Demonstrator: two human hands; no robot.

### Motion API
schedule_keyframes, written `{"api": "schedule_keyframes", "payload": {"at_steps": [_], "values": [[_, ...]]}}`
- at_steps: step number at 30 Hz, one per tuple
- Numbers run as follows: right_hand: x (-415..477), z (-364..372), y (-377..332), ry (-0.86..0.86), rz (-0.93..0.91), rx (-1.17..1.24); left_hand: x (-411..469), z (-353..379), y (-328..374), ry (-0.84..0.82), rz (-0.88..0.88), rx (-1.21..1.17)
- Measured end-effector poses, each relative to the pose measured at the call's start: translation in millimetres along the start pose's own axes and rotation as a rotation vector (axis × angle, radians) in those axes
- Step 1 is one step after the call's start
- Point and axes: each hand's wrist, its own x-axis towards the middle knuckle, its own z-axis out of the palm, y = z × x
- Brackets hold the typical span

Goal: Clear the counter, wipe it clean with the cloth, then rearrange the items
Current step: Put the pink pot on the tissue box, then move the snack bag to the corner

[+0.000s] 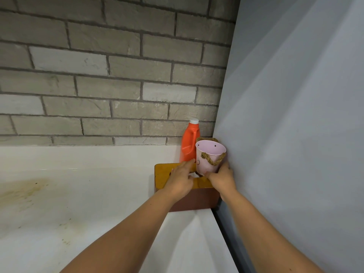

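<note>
A small pink pail (209, 156) with a rope handle stands on a wooden box (163, 174) in the counter's far right corner. My right hand (222, 178) grips the pail low on its right side. My left hand (182, 179) lies on the box's yellow top, its fingers stretched out and touching the pail's left side. Just behind them an orange bottle (189, 144) with a white cap stands upright against the brick wall. No cloth is in view.
The white counter (78, 194) spreads left and toward me, with brownish stains (25, 191) at the left. A grey brick wall (108, 75) backs it. A smooth grey panel (295, 115) closes off the right side, tight against the pail.
</note>
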Motion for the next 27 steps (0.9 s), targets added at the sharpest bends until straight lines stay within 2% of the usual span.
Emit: {"api": "schedule_keyframes", "payload": {"at_steps": [3,6,9,19,27], "values": [[-14.7,-4.1,-7.5,0.067,-0.033,-0.149,-9.6,-7.0,0.8,0.077,0.002,0.001],[-31.2,-0.3,-15.9,0.08,0.021,-0.029,-23.2,-18.2,1.5,0.165,0.006,0.006],[-47.1,8.0,-28.9,0.01,0.026,0.027,-40.1,-33.8,0.4,0.227,0.006,0.002],[-144.9,64.3,-109.8,-0.131,-0.13,0.169,-133.1,-127.6,-32.5,0.341,0.002,0.026],[-275.5,134.0,-175.4,-0.374,-0.207,0.181,-256.3,-226.7,-90.9,0.397,-0.136,0.14]]}}
